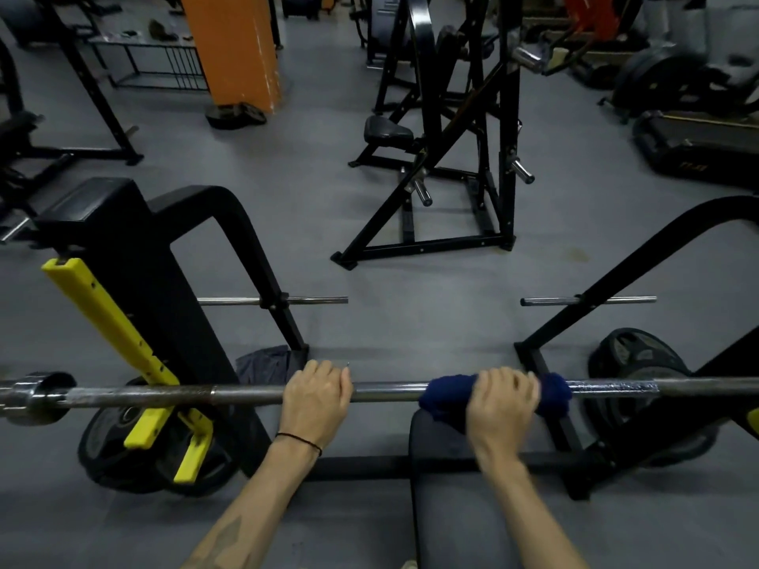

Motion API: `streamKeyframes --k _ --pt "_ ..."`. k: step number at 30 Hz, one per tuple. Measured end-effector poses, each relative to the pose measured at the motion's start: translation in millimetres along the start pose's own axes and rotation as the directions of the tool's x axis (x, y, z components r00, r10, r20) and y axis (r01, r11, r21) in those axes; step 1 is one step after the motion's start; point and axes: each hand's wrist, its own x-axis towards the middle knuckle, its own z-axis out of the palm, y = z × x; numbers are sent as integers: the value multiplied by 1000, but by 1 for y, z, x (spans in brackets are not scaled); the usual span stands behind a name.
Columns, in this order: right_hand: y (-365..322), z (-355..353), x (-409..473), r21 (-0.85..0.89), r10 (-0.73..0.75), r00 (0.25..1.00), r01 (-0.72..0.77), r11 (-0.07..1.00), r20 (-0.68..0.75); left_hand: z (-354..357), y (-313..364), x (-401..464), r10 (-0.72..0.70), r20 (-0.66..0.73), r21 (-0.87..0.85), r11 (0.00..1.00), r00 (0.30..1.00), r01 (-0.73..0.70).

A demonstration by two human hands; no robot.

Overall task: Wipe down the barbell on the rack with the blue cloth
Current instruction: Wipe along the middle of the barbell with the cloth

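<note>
Forearms are seen nearest, entering from 6 o'clock and reaching up to the barbell (pixel 246 394), which is laid level across the lower frame from 9 to 3 o'clock. At 9 o'clock its chrome sleeve (pixel 39 398) is seen, and just beside it the yellow rack hook (pixel 123 342), on which the shaft appears to be seated; black plates (pixel 123 453) are leaned below, around 8 o'clock. Left of centre the left hand (pixel 316 398) is closed bare around the shaft, with a black band (pixel 300 439) worn at the wrist. A bare stretch of steel is left between the hands. Right of centre, around 5 o'clock, the right hand (pixel 503 400) is clamped over the blue cloth (pixel 445 396), which is wrapped around the bar and bunched at both sides of the fist. The hand is blurred, so a wiping stroke is judged to be under way. A bench pad (pixel 451 486) lies beneath. Another plate (pixel 632 363) is seen at 3 o'clock.

The bar is judged heavy, rigid and smooth in the middle, so no lifting is needed; steadying is best done bare-handed on the shaft. The cloth is soft and light, and is best gripped fully around the bar.
</note>
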Motion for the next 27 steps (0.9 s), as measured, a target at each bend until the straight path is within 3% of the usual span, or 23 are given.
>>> streamKeyframes --k 4,8,10,13,17,22,25,27 --pt "-98 21 -45 165 -144 982 123 979 124 6 26 10 55 45 -64 997 997 -52" --pt "-54 12 -17 130 -428 887 410 903 176 10 35 10 100 75 -74 993 992 -94" --pt "-1 1 5 48 -425 890 423 905 164 9 32 4 167 90 -53 985 982 -162" --pt "61 -21 25 -38 -311 940 319 947 142 9 35 3 105 113 -84 992 988 -95" --pt "24 -8 10 -57 -32 999 34 998 41 10 50 10 1 213 -55 998 977 11" --pt "-83 18 -34 119 -226 963 209 971 149 14 58 21 -22 419 51 999 908 1" --pt "-47 10 -12 77 -416 893 408 910 170 12 53 24 29 450 86 993 893 -76" --pt "5 -1 9 12 -428 890 432 902 159 -2 56 33 34 509 98 990 860 -97"
